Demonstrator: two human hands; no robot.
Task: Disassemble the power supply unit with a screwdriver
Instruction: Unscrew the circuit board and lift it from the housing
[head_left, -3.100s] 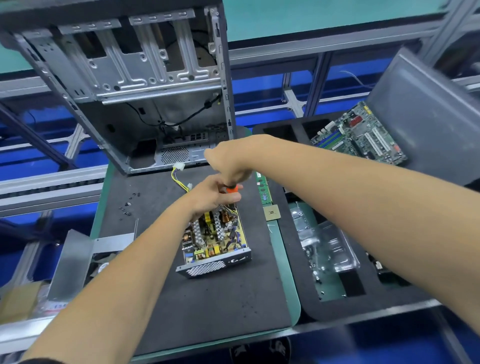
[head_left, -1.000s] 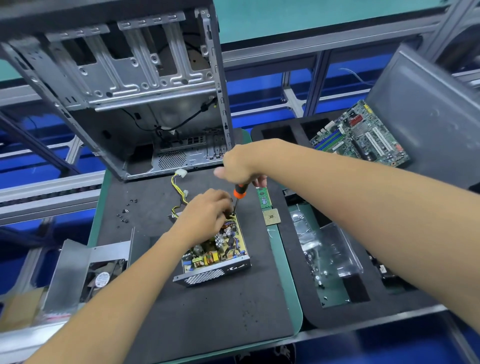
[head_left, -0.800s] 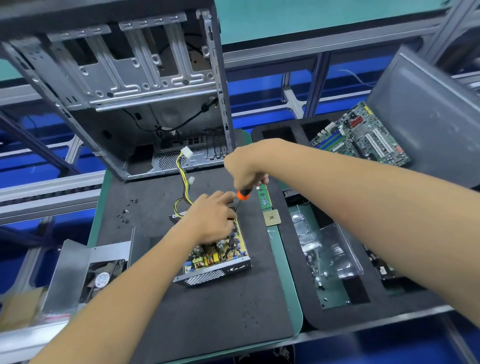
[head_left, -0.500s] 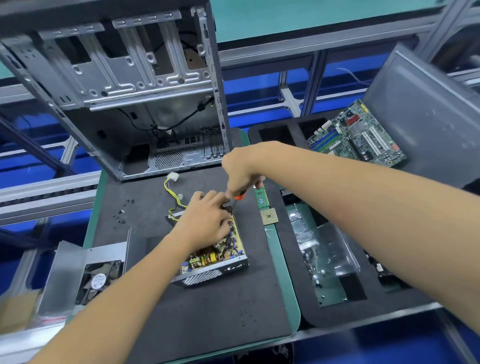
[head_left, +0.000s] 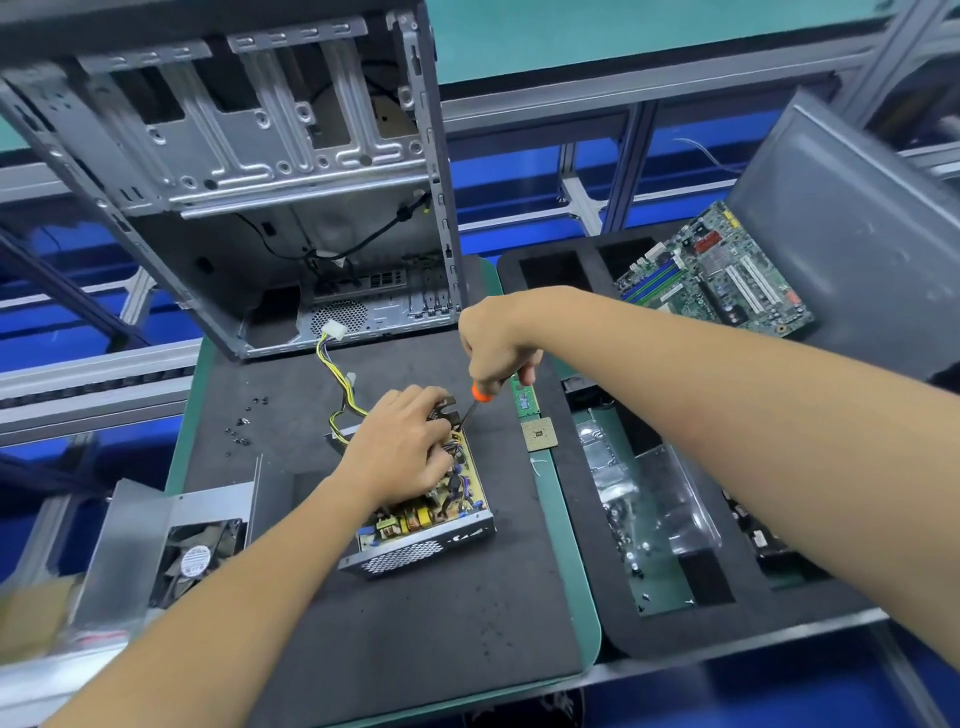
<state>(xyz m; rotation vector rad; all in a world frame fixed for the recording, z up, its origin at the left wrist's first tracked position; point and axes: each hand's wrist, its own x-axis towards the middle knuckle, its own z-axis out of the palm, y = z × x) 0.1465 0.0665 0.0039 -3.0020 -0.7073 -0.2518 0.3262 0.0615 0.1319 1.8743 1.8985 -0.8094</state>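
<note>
Head view: the PSU (head_left: 426, 512), cover off, sits mid-mat (head_left: 415, 623), board exposed. The left hand (head_left: 400, 447) rests on the board with fingers curled over its far end, apparently bracing the unit against the tool's push. The right hand (head_left: 493, 343) grips the screwdriver (head_left: 475, 400) from above, shaft angled down into the PSU's far right corner, likely at a board screw. Loose screws (head_left: 241, 431) lie near the mat's left edge, clear of the work.
</note>
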